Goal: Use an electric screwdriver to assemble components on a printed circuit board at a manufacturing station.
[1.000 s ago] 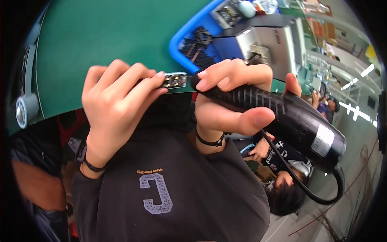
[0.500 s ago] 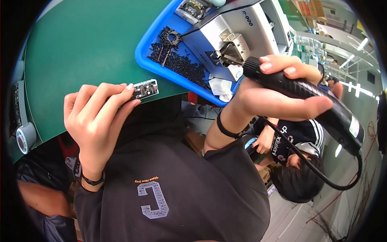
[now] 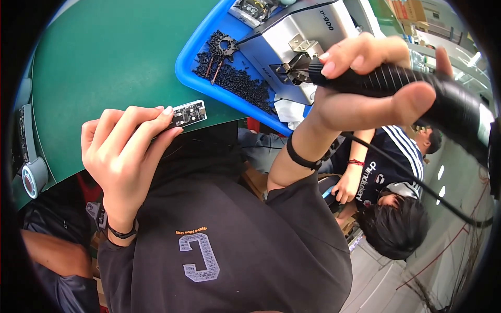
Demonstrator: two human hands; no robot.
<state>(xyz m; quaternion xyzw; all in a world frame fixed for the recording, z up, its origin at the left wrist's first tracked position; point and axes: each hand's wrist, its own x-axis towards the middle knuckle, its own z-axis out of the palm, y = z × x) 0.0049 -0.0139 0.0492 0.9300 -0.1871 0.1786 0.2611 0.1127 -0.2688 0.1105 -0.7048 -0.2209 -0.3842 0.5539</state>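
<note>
Here in the head view, the left hand [image 3: 128, 138] has a small circuit board [image 3: 189, 113] pinched between thumb and fingertips, its component side showing, while the right hand [image 3: 357, 109] is wrapped around a black electric screwdriver [image 3: 386, 81]. As for progress, it looks like mid-work: board gripped, screwdriver up, and the two well apart, so no driving is under way on the board. Plenty of loose black screws [image 3: 240, 88] lie inside the blue tray [image 3: 183, 62], unused. Whether any screw sits in the board is too small to tell, and the screwdriver's tip is hard to make out, so a screw on it can't be confirmed either. Now the positions, with the blue tray as the marker: the board is on its near side, just off the rim, jutting out from the left hand's fingertips above the edge of the green tabletop [image 3: 115, 62]. The screwdriver's nose is over the tray's right part, in front of the metal feed of the silver machine [image 3: 282, 47]; contact there can't be judged.
</note>
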